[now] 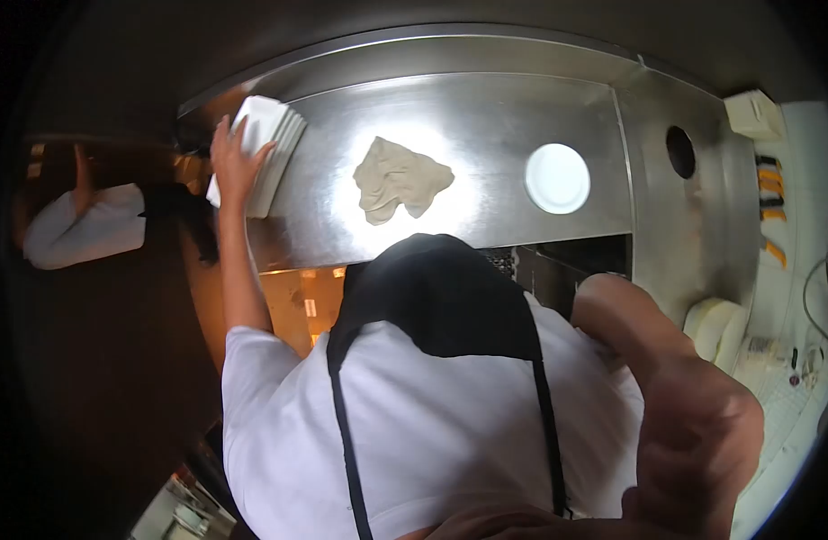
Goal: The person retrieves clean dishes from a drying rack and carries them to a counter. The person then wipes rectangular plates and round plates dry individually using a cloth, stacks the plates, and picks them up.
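Note:
My left hand point(238, 171) reaches out to the far left of the steel counter. Its fingers are spread over a stack of white rectangular dishes point(263, 112) and touch it. A crumpled beige cloth point(400, 180) lies on the counter in front of me. To its right sits a round white plate point(558, 178). My right hand point(702, 423) is raised close to the camera, away from the counter, with the arm bent. It looks curled, but its fingers are mostly hidden, and I cannot see anything in it.
The steel counter point(486, 108) has a raised back edge and a round dark hole point(680, 152) at the right. Yellow-handled tools point(771, 189) hang on the right wall below a pale box point(753, 115). Another person in a white sleeve point(90, 225) is at the left.

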{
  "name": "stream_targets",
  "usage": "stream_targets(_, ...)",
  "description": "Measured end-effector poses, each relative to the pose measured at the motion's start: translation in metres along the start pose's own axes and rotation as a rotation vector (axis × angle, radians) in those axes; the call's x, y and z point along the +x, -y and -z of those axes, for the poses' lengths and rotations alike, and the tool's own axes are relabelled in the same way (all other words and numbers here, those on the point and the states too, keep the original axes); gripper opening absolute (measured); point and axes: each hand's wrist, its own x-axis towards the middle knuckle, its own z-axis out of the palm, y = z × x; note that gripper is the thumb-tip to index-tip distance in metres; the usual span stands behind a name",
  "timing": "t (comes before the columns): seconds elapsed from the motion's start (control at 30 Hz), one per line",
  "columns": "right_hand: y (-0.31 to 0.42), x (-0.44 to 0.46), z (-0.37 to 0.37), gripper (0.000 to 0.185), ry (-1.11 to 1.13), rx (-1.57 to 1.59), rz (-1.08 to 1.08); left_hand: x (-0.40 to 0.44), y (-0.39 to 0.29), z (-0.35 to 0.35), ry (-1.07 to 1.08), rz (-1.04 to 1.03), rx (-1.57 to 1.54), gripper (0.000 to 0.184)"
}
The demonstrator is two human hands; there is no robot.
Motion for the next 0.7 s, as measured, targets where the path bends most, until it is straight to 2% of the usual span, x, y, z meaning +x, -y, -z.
stream_targets(0.1,0.02,-0.002,0.029,0.027,0.16,0.17,-0.134,-0.01,-0.05,0.008,-0.176,0.02,-0.166,0.051)
stream_targets(0.13,0.031,-0.013,0.042,0.02,0.146,0.315,-0.194,-0.021,-0.063,0.002,-0.141,0.036,-0.233,0.048)
stream_targets(0.17,0.047,-0.025,0.055,0.021,0.199,0.128,-0.407,-0.034,-0.076,-0.011,-0.112,0.051,-0.301,0.045)
stream_targets(0.2,0.051,-0.043,0.068,0.017,0.168,0.023,-0.498,-0.042,-0.093,-0.019,-0.087,0.065,-0.368,0.043)
stream_targets(0.23,0.049,-0.068,0.08,0.015,0.044,-0.26,-0.588,-0.049,-0.121,-0.017,-0.012,0.103,-0.338,0.039)
stream_targets(0.3,0.041,-0.12,0.103,0.022,-0.173,-1.08,-1.05,-0.064,-0.16,-0.022,0.184,0.145,-0.353,0.047)
stream_targets(0.33,0.028,-0.167,0.134,0.024,-0.192,-1.22,-1.241,-0.071,-0.175,-0.024,0.315,0.248,-0.425,0.052)
stream_targets(0.37,0.035,-0.214,0.162,0.033,-0.008,-1.425,-1.415,-0.069,-0.196,-0.009,0.463,0.4,-0.583,0.055)
stream_targets(0.4,0.061,-0.278,0.192,0.041,0.219,-1.677,-1.443,-0.09,-0.193,-0.042,0.357,0.2,-0.496,0.058)
stream_targets(0.43,0.082,-0.337,0.221,0.049,0.458,-1.925,-1.44,-0.096,-0.204,-0.04,0.391,0.153,-0.44,0.061)
stream_targets(0.5,0.104,-0.398,0.236,0.06,0.342,-1.995,-1.757,-0.102,-0.224,-0.036,0.353,0.185,-0.467,0.06)
stream_targets(0.57,0.099,-0.407,0.229,0.064,0.203,-1.809,-1.971,-0.108,-0.228,-0.041,0.316,0.172,-0.487,0.057)
stream_targets(0.7,0.064,-0.418,0.212,0.052,0.021,-1.8,-1.927,-0.106,-0.232,-0.037,0.35,0.138,-0.573,0.048)
